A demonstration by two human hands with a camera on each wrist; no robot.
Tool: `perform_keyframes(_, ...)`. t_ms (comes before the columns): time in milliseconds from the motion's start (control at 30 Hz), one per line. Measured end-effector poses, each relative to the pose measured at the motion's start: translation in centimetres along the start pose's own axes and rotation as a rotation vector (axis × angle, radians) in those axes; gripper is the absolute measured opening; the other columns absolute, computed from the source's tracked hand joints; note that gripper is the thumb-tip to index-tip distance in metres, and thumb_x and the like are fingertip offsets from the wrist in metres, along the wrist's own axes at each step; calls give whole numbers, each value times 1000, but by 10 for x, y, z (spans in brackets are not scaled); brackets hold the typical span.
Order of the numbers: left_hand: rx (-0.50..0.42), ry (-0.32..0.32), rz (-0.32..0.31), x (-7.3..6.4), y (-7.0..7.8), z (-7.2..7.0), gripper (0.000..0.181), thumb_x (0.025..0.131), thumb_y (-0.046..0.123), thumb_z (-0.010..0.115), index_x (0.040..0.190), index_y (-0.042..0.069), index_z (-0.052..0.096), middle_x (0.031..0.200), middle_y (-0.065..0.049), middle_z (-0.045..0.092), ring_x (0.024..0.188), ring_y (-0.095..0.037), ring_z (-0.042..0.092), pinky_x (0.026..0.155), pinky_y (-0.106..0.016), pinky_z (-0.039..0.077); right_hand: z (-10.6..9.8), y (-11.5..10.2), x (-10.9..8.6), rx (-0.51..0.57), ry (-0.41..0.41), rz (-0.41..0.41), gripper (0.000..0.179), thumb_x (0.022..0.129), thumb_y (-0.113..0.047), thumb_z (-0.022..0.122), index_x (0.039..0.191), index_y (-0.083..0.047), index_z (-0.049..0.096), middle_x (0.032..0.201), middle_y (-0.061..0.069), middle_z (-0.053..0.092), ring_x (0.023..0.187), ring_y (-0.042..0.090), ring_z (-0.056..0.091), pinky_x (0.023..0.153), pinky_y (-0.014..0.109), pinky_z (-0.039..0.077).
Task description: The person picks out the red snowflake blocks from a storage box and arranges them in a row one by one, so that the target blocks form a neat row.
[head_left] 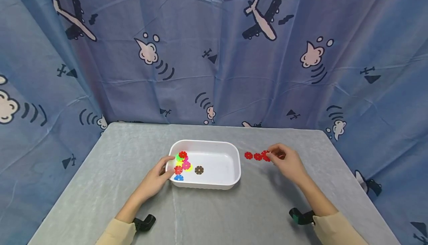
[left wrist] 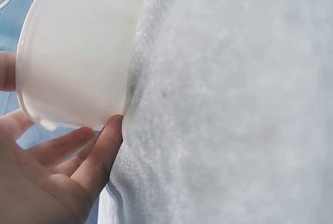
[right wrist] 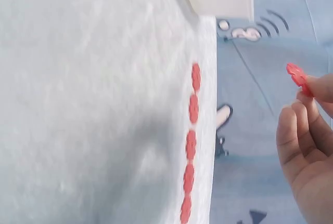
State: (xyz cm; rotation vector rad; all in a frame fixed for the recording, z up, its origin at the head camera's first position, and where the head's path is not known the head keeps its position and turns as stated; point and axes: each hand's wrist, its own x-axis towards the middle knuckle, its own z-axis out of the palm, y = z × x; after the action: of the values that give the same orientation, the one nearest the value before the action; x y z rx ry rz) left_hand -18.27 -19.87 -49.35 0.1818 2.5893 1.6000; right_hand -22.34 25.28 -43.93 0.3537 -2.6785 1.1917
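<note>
My left hand grips the left end of a white plastic tray, with thumb and index finger over the rim. In the left wrist view, other fingers touch the tray's outer wall. Between thumb and fingertips my right hand pinches a red flower-shaped plastic disc, raised above the table. Below it, several red notched discs lie in a row to the right of the tray; the hand hides part of this row in the head view.
Inside the tray, loose discs cluster at the left: green, yellow, pink, red and blue. A brown disc lies nearer the middle. Grey cloth covers the table; a blue patterned curtain hangs behind and at the sides.
</note>
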Motion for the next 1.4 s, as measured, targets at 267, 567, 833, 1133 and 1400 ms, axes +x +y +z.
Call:
perform_keyframes(267, 9, 0, -12, -1, 0, -1, 46, 105, 21, 58, 149, 16, 46, 156, -20, 41, 141, -44, 41, 112, -60, 35, -22, 29, -1, 26, 73, 74, 24, 102, -22, 65, 113, -2, 68, 99, 13, 66, 83, 15, 61, 66, 22, 53)
perform_keyframes(567, 14, -3, -6, 0, 1, 0, 46, 105, 21, 58, 149, 16, 46, 157, -19, 40, 140, -44, 42, 112, -60, 36, -45, 55, 3, 59, 95, 183, 31, 103, -23, 61, 119, 4, 64, 106, 20, 65, 78, 11, 63, 67, 28, 58)
perform_keyframes(833, 16, -6, -17, 0, 0, -1, 47, 105, 22, 58, 150, 16, 45, 157, -19, 40, 141, -45, 41, 112, -60, 35, -49, 85, 5, 20, 50, 253, 32, 103, -21, 61, 120, 6, 63, 101, 19, 66, 77, 20, 63, 63, 26, 56)
perform_keyframes(1133, 24, 4, -23, 0, -1, -2, 47, 105, 24, 58, 149, 18, 46, 157, -21, 40, 141, -46, 41, 111, -61, 36, -48, 102, 11, -12, -42, 364, 29, 101, -15, 61, 115, 10, 61, 92, 13, 67, 73, 18, 62, 62, 31, 56)
perform_keyframes(1400, 13, -6, -12, 0, -1, -1, 46, 105, 22, 57, 149, 17, 46, 157, -20, 39, 142, -45, 40, 113, -60, 35, -48, 105, 14, -6, -91, 448, 29, 101, -15, 60, 115, 11, 61, 94, 15, 67, 77, 19, 62, 63, 30, 55)
